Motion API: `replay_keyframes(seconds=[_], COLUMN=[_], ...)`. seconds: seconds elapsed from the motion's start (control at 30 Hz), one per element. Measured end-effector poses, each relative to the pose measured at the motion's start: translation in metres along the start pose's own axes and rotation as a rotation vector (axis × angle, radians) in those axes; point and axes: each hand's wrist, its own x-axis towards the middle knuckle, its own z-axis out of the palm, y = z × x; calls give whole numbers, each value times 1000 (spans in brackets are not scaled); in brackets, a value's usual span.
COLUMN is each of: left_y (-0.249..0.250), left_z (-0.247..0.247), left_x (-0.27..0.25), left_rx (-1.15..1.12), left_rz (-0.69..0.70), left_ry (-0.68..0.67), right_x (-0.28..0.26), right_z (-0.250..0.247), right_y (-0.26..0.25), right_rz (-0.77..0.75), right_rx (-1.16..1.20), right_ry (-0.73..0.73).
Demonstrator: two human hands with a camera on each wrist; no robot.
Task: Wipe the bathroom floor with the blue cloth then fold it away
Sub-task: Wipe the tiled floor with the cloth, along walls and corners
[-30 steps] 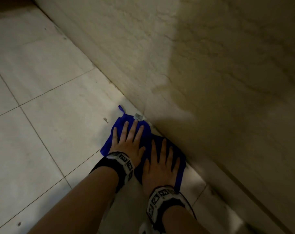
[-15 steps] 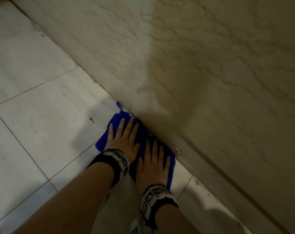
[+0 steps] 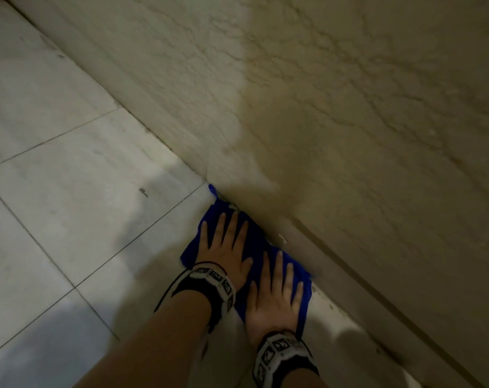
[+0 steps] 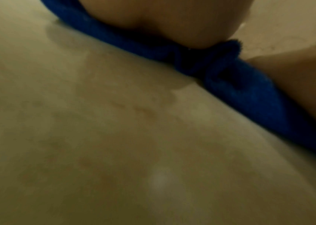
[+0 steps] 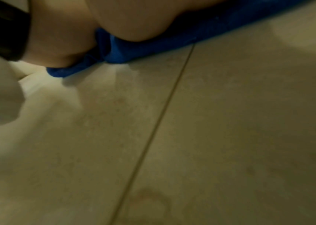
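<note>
A blue cloth (image 3: 255, 242) lies flat on the pale tiled floor (image 3: 78, 214), its far edge against the foot of the wall. My left hand (image 3: 226, 245) presses on its upper part with straight, spread fingers. My right hand (image 3: 278, 292) presses flat on its lower part, beside the left. A small loop of the cloth sticks out at its far corner. In the left wrist view the blue cloth (image 4: 249, 94) bunches under the heel of my left hand (image 4: 172, 19). The right wrist view shows the cloth's edge (image 5: 153, 45) under my right palm (image 5: 134, 19).
A beige marble-patterned wall (image 3: 349, 121) runs diagonally from upper left to lower right, with a skirting ledge (image 3: 363, 298) at its base. Grout lines cross the floor. A small dark speck (image 3: 143, 191) lies on a tile left of the cloth.
Both hands have slid the cloth along the floor up against the foot of the wall; the cloth's far edge and white tag now touch it. The hands stay flat on it.
</note>
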Motion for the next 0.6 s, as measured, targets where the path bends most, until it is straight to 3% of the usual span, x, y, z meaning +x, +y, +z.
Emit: replay_keyframes(seconds=[0.2, 0.37, 0.6], left_y=[-21, -75, -112], left_z=[9, 19, 45], left_x=[-2, -26, -82], left_rx=[-17, -14, -83], left_rz=[2, -57, -202], left_ry=[99, 146, 193], right_x=[-3, -18, -58], right_z=[0, 21, 44], right_y=[-4, -30, -71], right_rz=[21, -37, -137], right_rx=[31, 13, 44], right_ry=[-38, 149, 127])
